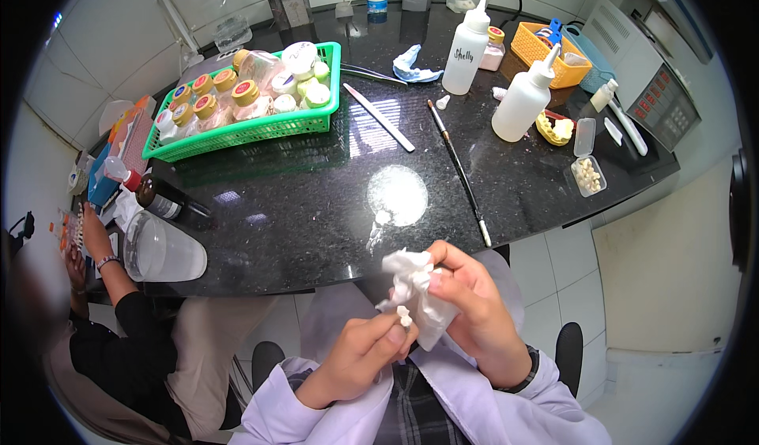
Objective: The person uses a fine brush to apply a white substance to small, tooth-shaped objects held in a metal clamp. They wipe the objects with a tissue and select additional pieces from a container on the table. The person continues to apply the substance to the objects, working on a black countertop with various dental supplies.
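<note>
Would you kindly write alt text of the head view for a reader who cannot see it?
A person's left hand pinches a small whitish piece while the right hand holds a crumpled white tissue beside it, at a glossy dark counter. On it stand a green basket of jars and two pale squeeze bottles; a co-worker sits at left.

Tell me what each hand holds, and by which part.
Left hand pinches a small whitish piece by its lower end; right hand grips a white tissue by its upper right side.
</note>
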### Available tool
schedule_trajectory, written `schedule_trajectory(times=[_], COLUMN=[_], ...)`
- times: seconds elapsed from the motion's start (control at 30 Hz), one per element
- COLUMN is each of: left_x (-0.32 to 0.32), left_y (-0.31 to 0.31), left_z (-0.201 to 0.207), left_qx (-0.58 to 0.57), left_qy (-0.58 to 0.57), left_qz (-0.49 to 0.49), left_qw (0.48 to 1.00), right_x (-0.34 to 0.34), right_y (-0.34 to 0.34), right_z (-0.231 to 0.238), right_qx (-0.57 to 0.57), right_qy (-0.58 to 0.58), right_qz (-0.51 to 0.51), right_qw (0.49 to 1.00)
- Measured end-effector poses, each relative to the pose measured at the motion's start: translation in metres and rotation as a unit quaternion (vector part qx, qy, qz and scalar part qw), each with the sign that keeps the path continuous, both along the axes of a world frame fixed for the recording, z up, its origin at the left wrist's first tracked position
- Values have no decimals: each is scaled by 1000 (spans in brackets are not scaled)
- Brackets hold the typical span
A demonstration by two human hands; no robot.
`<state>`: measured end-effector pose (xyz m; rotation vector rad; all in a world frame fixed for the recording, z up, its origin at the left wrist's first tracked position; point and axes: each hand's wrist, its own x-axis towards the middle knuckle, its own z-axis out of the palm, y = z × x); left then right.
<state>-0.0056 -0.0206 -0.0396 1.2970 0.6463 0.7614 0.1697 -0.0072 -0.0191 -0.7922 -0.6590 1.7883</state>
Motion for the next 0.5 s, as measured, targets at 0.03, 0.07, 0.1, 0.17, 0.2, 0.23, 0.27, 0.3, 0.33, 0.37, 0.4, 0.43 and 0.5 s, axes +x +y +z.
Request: schedule_trajectory(times=[0.03, 0.07, 0.1, 0.17, 0.2, 0.23, 0.27, 0.3, 0.33, 0.37, 0.4, 0.43, 0.5], left_x=[-1, -2, -3, -4, -5, -5, -4, -1, 1, 0, -2, -4, -5], left_y=[1, 1, 1, 1, 0, 0, -2, -5, -7, -6, -5, -4, -1], left_z=[0, 0, -1, -3, -5, -6, -5, -1, 0, -1, -5, -8, -9], left_qx=[-23, -39, -54, -97, -125, -152, -183, -214, -244, -230, -216, -201, -165], left_qy=[-19, -32, -45, -74, -89, -104, -117, -129, -141, -128, -115, -102, -89], left_qz=[-16, -22, -29, -43, -49, -56, -40, -23, -6, -36, -66, -96, -121], left_qw=[999, 998, 997, 992, 987, 981, 975, 968, 959, 964, 967, 970, 975], right_x=[-1, 1, 5, 11, 8, 8, 6, 6, 8, 12, 17, 20, 21], right_y=[0, 1, 1, -1, -3, -3, -2, -1, 1, 4, 6, 9, 14], right_z=[-1, 0, 0, 2, 5, 11, 15, 18, 18, 17, 15, 13, 12], right_qx=[-14, -8, 15, 61, 73, 97, 118, 139, 132, 147, 162, 176, 166], right_qy=[17, 11, 3, -13, -61, -91, -119, -146, -150, -155, -161, -167, -167], right_qz=[-29, -26, -9, 24, 13, 31, 51, 70, 87, 109, 130, 152, 188], right_qw=[999, 1000, 1000, 998, 995, 991, 985, 977, 976, 971, 965, 958, 953])
